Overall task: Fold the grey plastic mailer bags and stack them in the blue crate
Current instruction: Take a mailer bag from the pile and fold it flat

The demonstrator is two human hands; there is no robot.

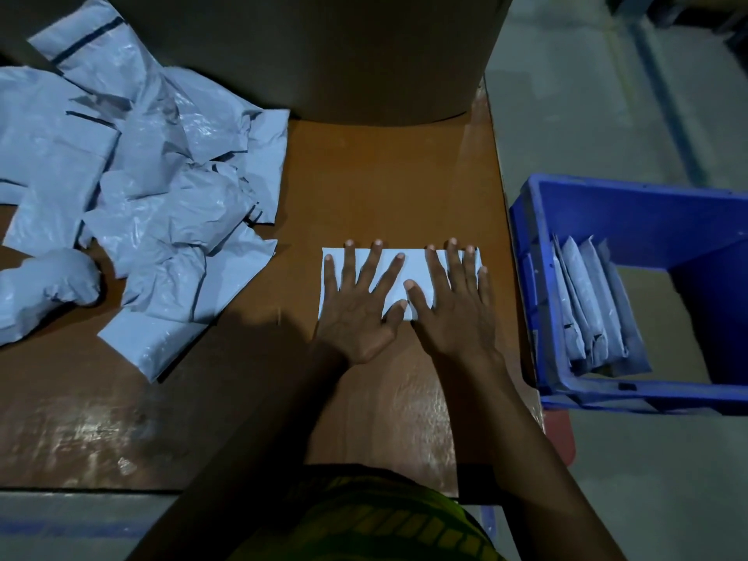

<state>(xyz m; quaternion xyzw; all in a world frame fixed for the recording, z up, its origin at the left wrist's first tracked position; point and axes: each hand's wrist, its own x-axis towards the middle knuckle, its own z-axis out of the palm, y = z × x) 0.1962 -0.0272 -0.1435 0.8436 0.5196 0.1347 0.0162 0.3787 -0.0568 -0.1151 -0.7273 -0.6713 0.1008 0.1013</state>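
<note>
Bench [384, 176] surface shows between folded mailer bag [417, 267] and cardboard box [324, 54] beyond it. Loose bag pile [154, 188] lies left of it; blue crate [607, 208] with upright folded bags [587, 301] sits right, just past the bench edge. Left hand [358, 309] and right hand [453, 313] press it flat, fingers [348, 265] straight, spread wide.

The person wears a yellow-green cloth [388, 524], seen low in the view. Dark lines run across it and cut it into rows of little blocks, like bricks. Its top edge looks dark. Two long, thin, bare arms show on each side of it. The left hand [356, 317] and the right hand [455, 317] each show five fingers with short nails.
</note>
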